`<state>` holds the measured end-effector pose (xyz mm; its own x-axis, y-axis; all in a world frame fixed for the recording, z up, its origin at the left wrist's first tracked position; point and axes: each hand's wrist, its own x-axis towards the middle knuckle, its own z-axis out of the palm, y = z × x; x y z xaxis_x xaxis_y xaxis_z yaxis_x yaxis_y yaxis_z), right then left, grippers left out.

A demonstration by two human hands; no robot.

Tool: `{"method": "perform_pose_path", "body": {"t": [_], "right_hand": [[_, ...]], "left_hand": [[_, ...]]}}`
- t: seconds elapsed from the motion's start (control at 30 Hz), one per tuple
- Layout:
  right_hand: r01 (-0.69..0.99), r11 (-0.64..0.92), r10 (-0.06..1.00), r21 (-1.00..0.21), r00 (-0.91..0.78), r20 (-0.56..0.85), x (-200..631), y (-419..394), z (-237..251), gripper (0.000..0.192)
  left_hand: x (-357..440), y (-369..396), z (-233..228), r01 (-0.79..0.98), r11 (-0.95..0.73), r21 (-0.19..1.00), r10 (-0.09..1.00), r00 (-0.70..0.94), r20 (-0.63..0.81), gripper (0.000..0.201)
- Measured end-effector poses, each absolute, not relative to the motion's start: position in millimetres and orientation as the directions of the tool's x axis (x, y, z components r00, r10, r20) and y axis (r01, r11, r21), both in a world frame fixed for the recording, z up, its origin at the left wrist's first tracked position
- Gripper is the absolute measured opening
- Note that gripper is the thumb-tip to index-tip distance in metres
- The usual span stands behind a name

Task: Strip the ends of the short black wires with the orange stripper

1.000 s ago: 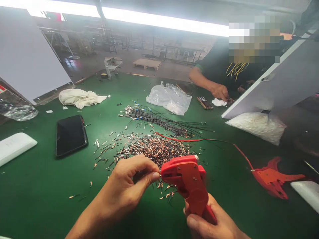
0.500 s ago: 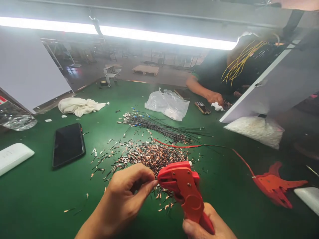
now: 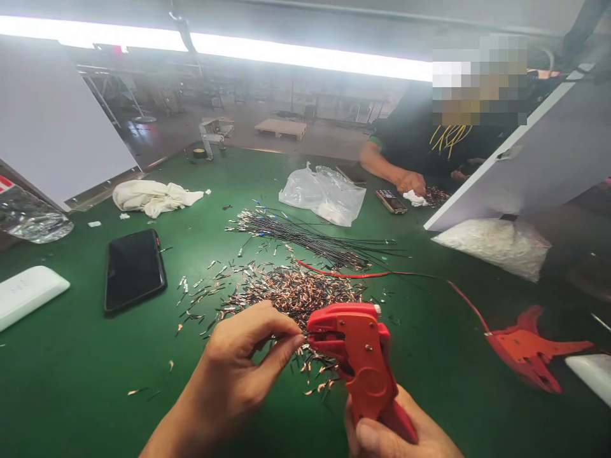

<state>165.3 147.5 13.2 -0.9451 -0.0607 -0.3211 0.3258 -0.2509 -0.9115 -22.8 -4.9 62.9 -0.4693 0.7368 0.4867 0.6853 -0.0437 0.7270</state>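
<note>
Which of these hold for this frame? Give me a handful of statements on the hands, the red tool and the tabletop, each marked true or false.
1. The right hand grips the red wire stripper. True.
2. The left hand lies flat on the black phone. False: its fingertips pinch at the stripper's nose, apart from the phone.
3. A pile of cut wire pieces lies beyond the hands. True.
4. The table is white. False: it is green.
5. A second red tool lies at the right. True.

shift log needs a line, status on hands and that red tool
Left hand pinching at the nose of the red plastic wire stripper. Right hand gripping its handles. Pile of coppery wire offcuts just behind, not blocking.
</note>
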Motion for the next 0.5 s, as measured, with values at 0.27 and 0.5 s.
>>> {"method": "perform_pose_path", "body": {"t": [0.27, 0.5], "right_hand": [[0.295, -0.279, -0.044, -0.914, -0.954, -0.295, 166, 144, 11, 0.051], [0.344, -0.271, -0.054, -0.899, -0.938, -0.343, 169, 145, 3, 0.054]], "left_hand": [[-24, -6, 63, 0.649, -0.064, 0.758, 0.776, -0.445, 0.446, 0.014], [-24, -7, 65, 0.616, -0.102, 0.781, 0.791, -0.427, 0.439, 0.015]]}}
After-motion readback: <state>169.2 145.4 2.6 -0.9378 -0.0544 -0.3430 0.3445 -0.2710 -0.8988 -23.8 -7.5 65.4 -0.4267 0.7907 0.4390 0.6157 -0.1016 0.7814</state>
